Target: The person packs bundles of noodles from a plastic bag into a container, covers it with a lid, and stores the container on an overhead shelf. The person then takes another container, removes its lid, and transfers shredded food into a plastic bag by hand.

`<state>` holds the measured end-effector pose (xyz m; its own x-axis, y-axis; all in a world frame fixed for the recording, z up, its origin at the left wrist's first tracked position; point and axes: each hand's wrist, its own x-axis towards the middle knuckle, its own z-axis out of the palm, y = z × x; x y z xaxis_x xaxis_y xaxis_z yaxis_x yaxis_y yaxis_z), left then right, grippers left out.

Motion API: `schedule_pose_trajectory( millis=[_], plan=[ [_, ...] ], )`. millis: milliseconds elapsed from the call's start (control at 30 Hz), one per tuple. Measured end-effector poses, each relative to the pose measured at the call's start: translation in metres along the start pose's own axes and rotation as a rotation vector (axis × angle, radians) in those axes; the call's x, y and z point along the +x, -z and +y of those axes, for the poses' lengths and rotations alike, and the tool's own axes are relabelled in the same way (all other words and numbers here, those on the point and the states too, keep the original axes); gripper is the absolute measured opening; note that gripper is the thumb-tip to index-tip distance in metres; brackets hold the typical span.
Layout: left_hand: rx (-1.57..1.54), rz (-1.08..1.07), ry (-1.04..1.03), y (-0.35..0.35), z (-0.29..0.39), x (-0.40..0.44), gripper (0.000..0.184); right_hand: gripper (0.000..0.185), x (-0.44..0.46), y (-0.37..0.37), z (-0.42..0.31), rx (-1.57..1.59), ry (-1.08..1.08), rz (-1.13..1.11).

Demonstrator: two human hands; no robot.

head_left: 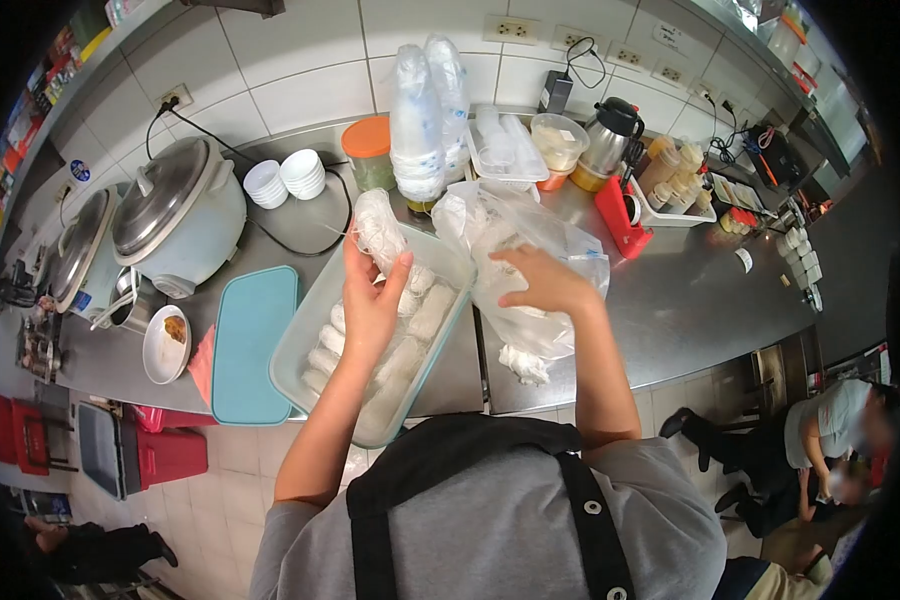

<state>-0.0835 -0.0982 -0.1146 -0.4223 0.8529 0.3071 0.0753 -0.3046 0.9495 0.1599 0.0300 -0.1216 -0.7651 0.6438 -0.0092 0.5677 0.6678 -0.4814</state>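
My left hand point(374, 300) holds a bundle of thin white noodles point(379, 228) above a clear plastic container point(293, 372), its fingers wrapped round the bundle's lower end. Rows of similar white noodle bundles point(400, 362) lie inside the container. My right hand point(545, 282) is over a clear plastic bag point(588, 262) with its fingers apart; nothing shows in its grasp. White stuff is visible within the bag, and a crumpled white piece point(523, 364) lies at its lower edge. Left of the container rests a teal lid point(257, 345).
Two large cookers point(182, 220) stand at the left beside stacked white bowls point(303, 174). Behind are an orange-lidded jar point(368, 150), wrapped cups point(417, 130) and a metal thermos point(610, 140). A red holder point(622, 218) and sauce bottles point(670, 178) stand right. People are at the lower corners.
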Motion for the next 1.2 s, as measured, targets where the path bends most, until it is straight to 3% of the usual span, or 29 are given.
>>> schedule_pose_trajectory(
  millis=[100,300,500,700,800,933,1000,1100,1200],
  plan=[
    [0.008,0.019,-0.009,-0.004,0.003,-0.002,0.065,0.063,0.006,-0.039,0.038,0.057,-0.151,-0.100],
    [0.018,0.109,-0.075,0.004,0.002,0.003,0.067,0.055,-0.012,-0.009,0.010,0.200,-0.127,0.091],
    [-0.029,0.333,-0.083,0.044,-0.003,0.015,0.069,0.046,-0.017,0.044,-0.051,0.233,0.129,0.408],
    [0.042,0.380,-0.043,0.086,-0.006,0.006,0.073,0.046,0.013,0.047,-0.116,0.266,0.484,0.385],
    [0.102,0.369,0.006,0.101,-0.007,-0.006,0.071,0.034,0.040,0.015,-0.129,0.074,0.588,0.321],
    [0.242,0.284,0.107,0.111,-0.015,-0.022,0.069,0.022,0.088,-0.067,-0.094,-0.340,0.528,0.112],
    [0.299,0.222,0.156,0.112,-0.021,-0.028,0.069,0.030,0.106,-0.112,-0.055,-0.295,0.431,-0.031],
    [0.417,0.071,0.248,0.103,-0.017,-0.039,0.065,0.031,0.120,-0.121,-0.027,-0.270,0.360,-0.499],
    [0.726,-0.098,0.264,0.103,-0.046,-0.046,0.061,0.035,0.124,-0.096,-0.030,-0.151,0.242,-0.534]
  ],
)
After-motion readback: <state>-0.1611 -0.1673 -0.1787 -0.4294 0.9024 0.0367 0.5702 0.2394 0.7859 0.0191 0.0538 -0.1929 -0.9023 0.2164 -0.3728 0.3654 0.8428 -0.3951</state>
